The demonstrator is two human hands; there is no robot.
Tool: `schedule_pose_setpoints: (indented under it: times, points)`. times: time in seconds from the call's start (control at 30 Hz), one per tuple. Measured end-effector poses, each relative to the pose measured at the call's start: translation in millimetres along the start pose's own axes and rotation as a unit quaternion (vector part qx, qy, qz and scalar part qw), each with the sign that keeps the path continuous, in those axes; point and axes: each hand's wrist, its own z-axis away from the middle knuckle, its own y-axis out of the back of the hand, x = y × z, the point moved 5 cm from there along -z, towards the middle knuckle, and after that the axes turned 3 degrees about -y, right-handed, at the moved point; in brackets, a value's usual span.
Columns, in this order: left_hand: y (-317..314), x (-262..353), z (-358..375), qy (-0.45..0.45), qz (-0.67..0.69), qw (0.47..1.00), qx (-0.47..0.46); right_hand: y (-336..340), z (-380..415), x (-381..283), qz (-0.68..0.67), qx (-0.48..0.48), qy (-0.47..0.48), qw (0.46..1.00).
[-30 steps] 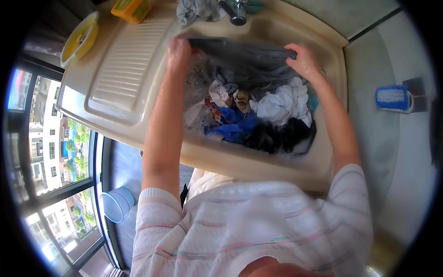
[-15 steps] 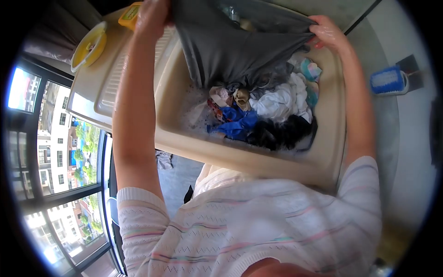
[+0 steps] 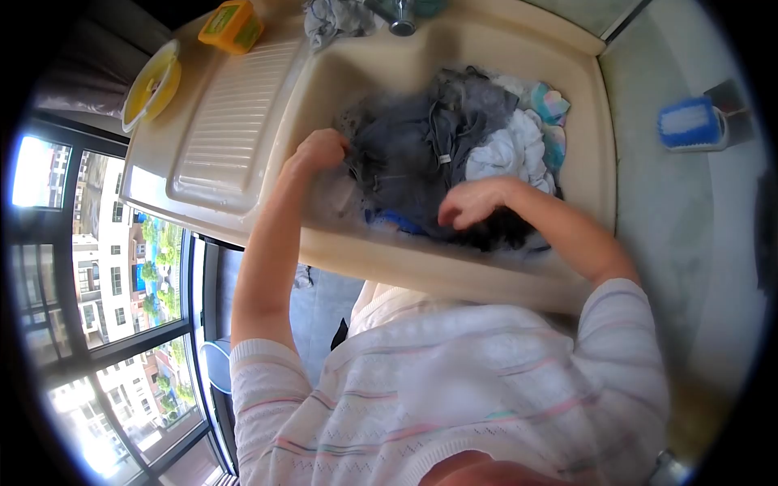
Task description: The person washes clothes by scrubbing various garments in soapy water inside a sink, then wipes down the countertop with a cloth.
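Right now, the grey cloth (image 3: 397,130) is lying in the basin (image 3: 454,267), covering part of a wet heap. The left hand (image 3: 322,149) is closing its curled fingers on the cloth's edge; the right hand (image 3: 474,201) is bending its fingers over the near side, its grip not showing clearly. White cloth (image 3: 515,154), blue cloth (image 3: 403,223) and black cloth (image 3: 502,233) are sitting bunched around it, so nothing in the basin is looking finished or set apart; how much is already done, I cannot tell. A pale tag (image 3: 445,159) and the yellow box (image 3: 231,26) are showing no readable writing.
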Motion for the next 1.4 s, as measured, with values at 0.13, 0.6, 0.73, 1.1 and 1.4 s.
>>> schedule_pose_setpoints:
  times: [0.13,0.6,0.73,1.1,1.4]
  points:
    - [15.8,58.1,-3.7,0.151,-0.049,0.987,-0.013,89.5,3.1,9.4,-0.031,0.33,-0.029,0.943]
    - [-44.5,86.2,5.9,0.072,0.092,0.979,-0.167,159.5,-37.8,142.1,-0.084,0.445,-0.417,0.788]
    - [-44.6,86.6,4.1,0.094,0.007,0.962,-0.257,180.5,-10.1,138.1,-0.07,0.586,-0.357,0.724]
    - [48.1,108.9,25.8,-0.048,0.233,0.969,0.065,212.0,89.5,106.9,-0.338,0.693,-0.046,0.636]
    - [35.3,140.3,51.2,-0.042,-0.076,0.982,-0.167,214.6,123.1,89.3,-0.429,0.636,-0.011,0.641]
